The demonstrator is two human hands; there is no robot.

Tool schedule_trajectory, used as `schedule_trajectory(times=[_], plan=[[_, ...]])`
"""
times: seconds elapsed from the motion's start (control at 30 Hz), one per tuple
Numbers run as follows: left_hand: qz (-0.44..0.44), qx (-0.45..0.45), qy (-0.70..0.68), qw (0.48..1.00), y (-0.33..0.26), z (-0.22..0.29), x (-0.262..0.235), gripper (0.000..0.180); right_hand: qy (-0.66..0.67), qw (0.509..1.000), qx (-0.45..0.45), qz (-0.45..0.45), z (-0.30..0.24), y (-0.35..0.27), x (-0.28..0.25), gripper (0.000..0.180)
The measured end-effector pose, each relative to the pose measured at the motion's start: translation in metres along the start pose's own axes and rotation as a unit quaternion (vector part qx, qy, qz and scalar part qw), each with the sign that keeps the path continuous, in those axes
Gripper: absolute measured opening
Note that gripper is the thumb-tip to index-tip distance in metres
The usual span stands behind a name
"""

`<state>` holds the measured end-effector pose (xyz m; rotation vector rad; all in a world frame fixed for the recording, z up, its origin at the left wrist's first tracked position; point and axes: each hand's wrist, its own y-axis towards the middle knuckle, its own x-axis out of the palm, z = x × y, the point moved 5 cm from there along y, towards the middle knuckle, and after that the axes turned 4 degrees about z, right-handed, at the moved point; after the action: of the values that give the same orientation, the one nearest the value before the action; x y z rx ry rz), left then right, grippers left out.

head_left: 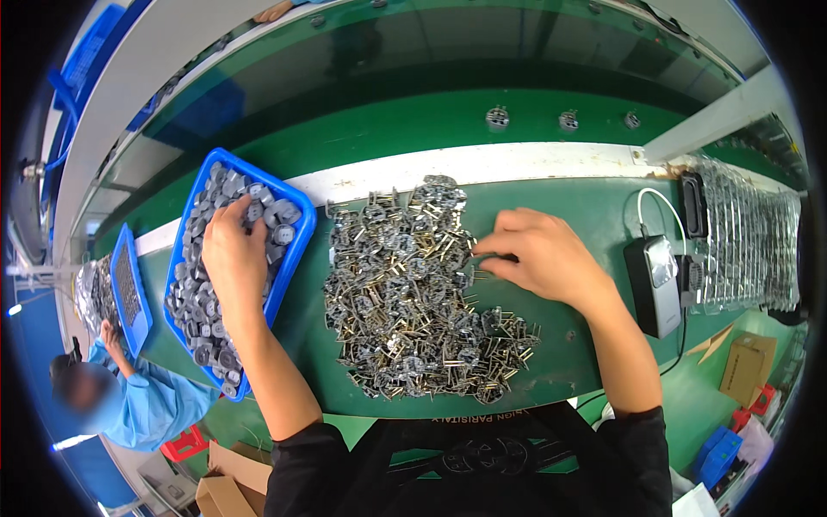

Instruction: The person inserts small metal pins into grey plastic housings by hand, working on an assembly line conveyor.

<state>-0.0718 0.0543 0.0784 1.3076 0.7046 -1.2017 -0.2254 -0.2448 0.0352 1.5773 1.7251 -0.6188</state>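
Metal pins [413, 302] lie heaped before us, a big pile unsorted. Our right hand [543, 258] pinches one at the heap's edge; our left hand [233, 258] digs, fingers curled, into grey caps [207, 319] filling the blue tray [297, 207]. Much remains, we judge.

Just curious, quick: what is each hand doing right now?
Left hand: in the blue tray, grip hidden.
Right hand: pinching a metal part from the pile.
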Motion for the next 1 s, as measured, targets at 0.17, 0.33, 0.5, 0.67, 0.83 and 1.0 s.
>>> schedule_trajectory(times=[0.17, 0.33, 0.5, 0.67, 0.83, 1.0], plan=[[0.060, 0.016, 0.004, 0.998, -0.005, 0.015, -0.013, 0.034, 0.088, 0.990, 0.056, 0.092, -0.002, -0.019, -0.013, 0.021], [0.017, 0.049, -0.413, 0.909, -0.021, 0.054, -0.019, 0.040, 0.340, 0.928, 0.085, 0.130, -0.003, -0.022, -0.013, 0.021], [-0.201, 0.058, -0.642, 0.738, -0.055, 0.101, 0.005, 0.041, 0.439, 0.876, 0.101, 0.170, -0.022, -0.016, -0.015, 0.020], [-0.303, 0.076, -0.706, 0.635, -0.074, 0.127, 0.011, 0.044, 0.363, 0.903, 0.000, 0.231, -0.033, -0.018, -0.031, 0.021], [-0.324, 0.092, -0.719, 0.608, -0.080, 0.134, 0.013, 0.045, 0.270, 0.938, -0.027, 0.217, -0.041, -0.018, -0.032, 0.022], [-0.353, 0.076, -0.735, 0.574, -0.083, 0.135, 0.016, 0.046, 0.367, 0.912, 0.026, 0.184, -0.035, -0.018, -0.019, 0.020]])
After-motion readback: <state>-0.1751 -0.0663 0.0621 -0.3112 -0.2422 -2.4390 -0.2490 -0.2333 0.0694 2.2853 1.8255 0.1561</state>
